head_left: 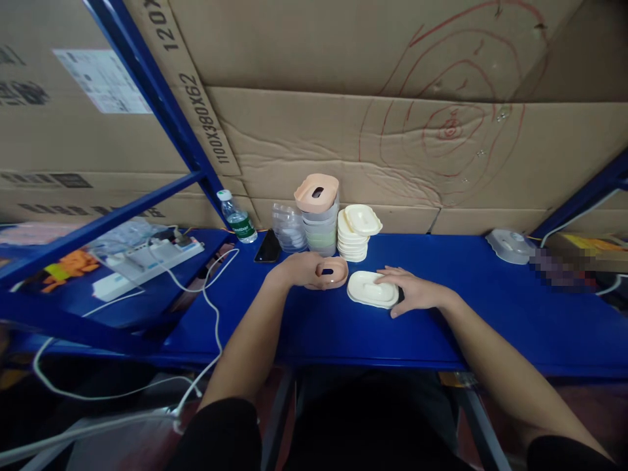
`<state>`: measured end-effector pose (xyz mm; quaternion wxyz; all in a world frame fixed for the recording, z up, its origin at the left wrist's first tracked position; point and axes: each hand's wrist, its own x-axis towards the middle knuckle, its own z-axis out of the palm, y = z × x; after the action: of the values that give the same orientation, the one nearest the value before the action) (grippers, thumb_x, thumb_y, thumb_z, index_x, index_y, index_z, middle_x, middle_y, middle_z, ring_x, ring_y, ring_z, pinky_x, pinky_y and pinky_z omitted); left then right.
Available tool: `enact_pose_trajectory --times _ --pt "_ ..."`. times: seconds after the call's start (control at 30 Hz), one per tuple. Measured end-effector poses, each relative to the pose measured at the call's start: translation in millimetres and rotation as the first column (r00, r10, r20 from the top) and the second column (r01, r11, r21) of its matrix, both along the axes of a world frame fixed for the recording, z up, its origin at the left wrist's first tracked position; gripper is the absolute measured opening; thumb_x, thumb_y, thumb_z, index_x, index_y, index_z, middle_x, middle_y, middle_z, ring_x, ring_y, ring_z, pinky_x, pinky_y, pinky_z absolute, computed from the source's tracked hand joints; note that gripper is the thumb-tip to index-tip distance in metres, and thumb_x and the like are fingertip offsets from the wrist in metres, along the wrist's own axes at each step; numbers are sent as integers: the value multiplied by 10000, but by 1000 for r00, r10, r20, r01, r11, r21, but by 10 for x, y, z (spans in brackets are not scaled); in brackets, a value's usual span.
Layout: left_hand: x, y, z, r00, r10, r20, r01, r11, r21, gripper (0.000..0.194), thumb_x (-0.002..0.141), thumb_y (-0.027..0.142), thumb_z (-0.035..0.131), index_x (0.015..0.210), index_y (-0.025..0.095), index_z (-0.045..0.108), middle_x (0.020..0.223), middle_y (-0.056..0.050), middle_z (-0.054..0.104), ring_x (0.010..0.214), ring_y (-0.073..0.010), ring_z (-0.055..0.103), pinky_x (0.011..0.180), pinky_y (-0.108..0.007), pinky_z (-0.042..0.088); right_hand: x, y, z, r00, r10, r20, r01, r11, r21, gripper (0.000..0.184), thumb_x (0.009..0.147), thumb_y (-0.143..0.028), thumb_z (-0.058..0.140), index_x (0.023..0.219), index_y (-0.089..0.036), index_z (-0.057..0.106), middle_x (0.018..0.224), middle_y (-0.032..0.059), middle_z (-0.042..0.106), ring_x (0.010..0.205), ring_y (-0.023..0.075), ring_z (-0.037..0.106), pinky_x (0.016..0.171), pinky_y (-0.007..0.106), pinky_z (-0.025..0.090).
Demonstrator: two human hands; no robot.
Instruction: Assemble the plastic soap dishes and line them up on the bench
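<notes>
My left hand [305, 271] is closed around a peach plastic lid-like piece [338, 282] with an oval slot in its middle. To the right of it, a cream plastic lid [366, 291] with a raised centre lies on the blue table. My right hand [412, 291] is at the right end of this cream lid, fingers spread over its far side and thumb at the near corner. Behind my hands stands a stack of translucent containers [321, 235], topped by another peach piece [314, 196]. Beside that is a stack of cream lids [352, 245], the uppermost one tilted.
Clear plastic pieces [288, 229], a black phone [267, 247] and a water bottle [239, 219] stand left of the stacks. A white cable [216, 307] crosses the table's left side near a power strip [147, 271]. A clear container [510, 246] sits far right. Cardboard [314, 124] walls the back.
</notes>
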<state>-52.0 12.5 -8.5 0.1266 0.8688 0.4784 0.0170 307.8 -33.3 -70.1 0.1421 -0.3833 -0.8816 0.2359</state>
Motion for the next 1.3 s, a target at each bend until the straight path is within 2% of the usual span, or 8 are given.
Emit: enact_pose_trajectory --times 0.23,0.4,0.53,0.73,0.87,1.0,1.13,1.3 --pt "-89 14 45 993 90 -77 -92 996 -19 289 706 475 741 854 235 675 921 -40 751 804 -241 674 699 -305 453 94 -3 217 979 -26 -204 24 1000 -13 377 739 -487 868 988 -246 724 1377 97 634 1256 312 618 1073 546 479" --pt "-102 -1 58 992 104 -75 -103 995 7 358 660 436 786 953 253 691 1039 -53 769 923 -277 702 760 -312 472 337 -52 424 913 -154 -378 184 982 45 339 729 -487 884 825 -233 681 1423 100 599 1301 333 589 1104 563 442" --pt "-31 -21 71 985 157 -74 -159 987 -19 568 603 644 803 986 239 693 1128 -98 760 1043 -347 695 842 -382 485 395 68 555 759 -193 -622 333 936 115 336 725 -476 889 829 -251 662 1451 88 582 1356 344 548 1132 576 410" --pt "119 -46 13 984 176 -41 -174 983 56 627 741 739 653 1052 196 689 1216 -162 728 1131 -372 663 930 -446 469 -72 589 549 589 -265 -763 590 786 182 311 766 -458 843 850 -244 633 1351 114 587 1364 316 515 1163 534 383" --pt "147 -53 -24 985 155 -78 -149 986 72 649 778 741 616 1110 188 687 1248 -165 713 1150 -361 659 959 -447 479 -503 868 424 475 -412 -778 739 666 98 315 755 -470 822 855 -229 645 1291 138 573 1320 313 513 1146 499 391" --pt "149 -41 -37 980 157 -121 -149 986 77 717 772 779 582 1174 196 697 1275 -156 701 1174 -358 660 993 -446 492 -872 981 380 385 -455 -803 800 598 44 327 697 -445 831 854 -215 659 1195 122 595 1281 311 527 1132 489 393" --pt "159 -31 -45 980 154 -128 -143 986 87 747 754 795 582 1193 204 706 1287 -147 700 1186 -367 662 1010 -452 495 -1140 984 392 407 -485 -774 799 600 44 374 704 -432 818 958 -202 669 1292 151 564 1336 308 492 1158 479 365" --pt "161 -30 -67 983 151 -103 -143 986 83 751 752 780 609 1210 191 691 1322 -161 688 1196 -361 658 1015 -457 496 -1301 901 340 538 -499 -680 745 658 107 600 674 -435 848 1179 -183 645 1452 200 468 1467 343 389 1198 502 338"
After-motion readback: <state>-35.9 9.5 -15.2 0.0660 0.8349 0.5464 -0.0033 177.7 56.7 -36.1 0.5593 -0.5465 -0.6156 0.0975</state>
